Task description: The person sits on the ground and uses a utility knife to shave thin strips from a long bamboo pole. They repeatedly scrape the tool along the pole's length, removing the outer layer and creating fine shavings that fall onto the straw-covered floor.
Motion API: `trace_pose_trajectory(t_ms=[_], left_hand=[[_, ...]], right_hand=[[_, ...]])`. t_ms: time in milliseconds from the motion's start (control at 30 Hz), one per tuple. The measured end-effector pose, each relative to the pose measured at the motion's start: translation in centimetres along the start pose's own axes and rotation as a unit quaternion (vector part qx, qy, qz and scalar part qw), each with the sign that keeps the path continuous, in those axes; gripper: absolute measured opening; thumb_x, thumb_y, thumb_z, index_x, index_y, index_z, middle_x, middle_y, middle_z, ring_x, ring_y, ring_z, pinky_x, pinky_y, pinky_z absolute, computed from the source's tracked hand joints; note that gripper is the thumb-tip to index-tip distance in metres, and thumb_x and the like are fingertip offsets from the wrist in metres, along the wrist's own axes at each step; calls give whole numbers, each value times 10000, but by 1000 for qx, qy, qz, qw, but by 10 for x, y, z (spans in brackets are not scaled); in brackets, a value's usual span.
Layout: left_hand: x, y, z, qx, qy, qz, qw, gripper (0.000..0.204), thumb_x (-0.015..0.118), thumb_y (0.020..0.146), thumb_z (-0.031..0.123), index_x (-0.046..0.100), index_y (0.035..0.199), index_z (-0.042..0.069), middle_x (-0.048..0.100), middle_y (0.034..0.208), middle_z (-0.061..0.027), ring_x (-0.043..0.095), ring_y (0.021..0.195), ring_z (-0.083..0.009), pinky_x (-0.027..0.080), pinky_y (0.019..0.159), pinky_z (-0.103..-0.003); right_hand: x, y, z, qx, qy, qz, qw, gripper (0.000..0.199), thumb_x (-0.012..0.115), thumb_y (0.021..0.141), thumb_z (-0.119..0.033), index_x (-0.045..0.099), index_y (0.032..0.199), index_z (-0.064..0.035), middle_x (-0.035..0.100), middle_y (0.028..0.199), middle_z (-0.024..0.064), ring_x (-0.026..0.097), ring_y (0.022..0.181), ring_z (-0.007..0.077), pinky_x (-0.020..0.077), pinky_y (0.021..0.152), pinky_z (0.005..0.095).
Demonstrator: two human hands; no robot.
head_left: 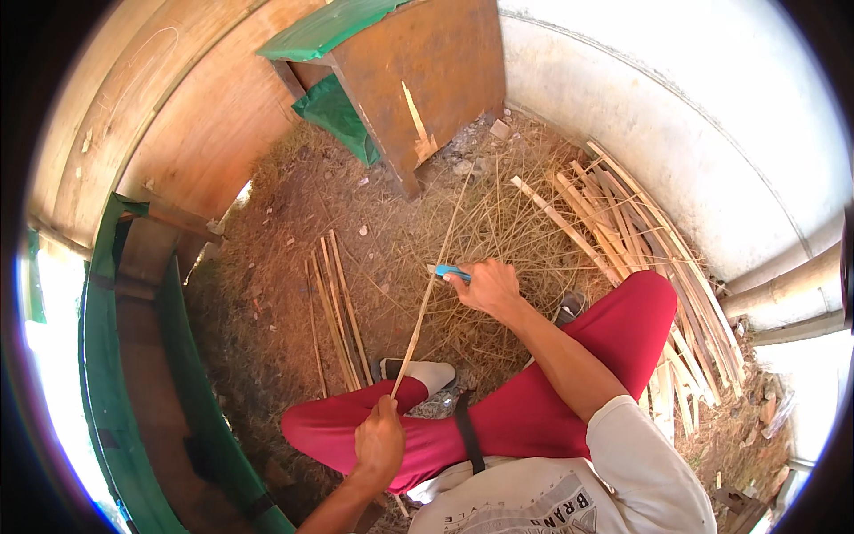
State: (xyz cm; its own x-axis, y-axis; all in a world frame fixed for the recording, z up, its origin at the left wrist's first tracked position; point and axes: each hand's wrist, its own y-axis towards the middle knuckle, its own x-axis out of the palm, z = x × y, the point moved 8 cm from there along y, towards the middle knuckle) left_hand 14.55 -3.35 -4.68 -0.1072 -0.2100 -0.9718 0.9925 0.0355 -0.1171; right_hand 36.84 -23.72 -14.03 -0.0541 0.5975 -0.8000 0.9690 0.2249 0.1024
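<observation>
Shaving a bamboo strip (433,280) over red-trousered knees.
Left hand (380,442) pinches the strip's near end; right hand (487,287) grips a blue-handled knife (447,271) against its middle, above the straw-littered floor (285,222).

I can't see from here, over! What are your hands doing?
Left hand grips bamboo strip low. Right hand holds blue knife against it. Loose shavings underneath; nothing blocking.

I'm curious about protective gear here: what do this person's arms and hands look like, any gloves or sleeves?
No gloves: both hands, left and right, are bare, and so are the forearms. A short white sleeve covers the right upper arm. No watch, rings or bands show.
</observation>
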Motion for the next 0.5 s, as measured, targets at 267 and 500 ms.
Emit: trace_pose_trajectory(t_ms=[267, 500], left_hand=[[4, -19, -6, -61, -55, -98, 992, 142, 535, 995, 136, 574, 1001, 0, 663, 751, -245, 653, 659, -473, 526, 586, -569], [-12, -40, -17, -77, -40, -86, 993, 186, 551, 1000, 187, 605, 1097, 38, 655, 768, -264, 641, 722, -508, 485, 634, -599]], right_hand=[[-5, 17, 50, 103, 0, -49, 993, 428, 599, 947, -519, 794, 1019, -144, 634, 600, 105, 648, 578, 280, 509, 527, 431], [-4, 14, 45, 101, -32, -31, 994, 467, 580, 950, -564, 804, 992, -157, 661, 624, 114, 656, 590, 279, 518, 547, 433]])
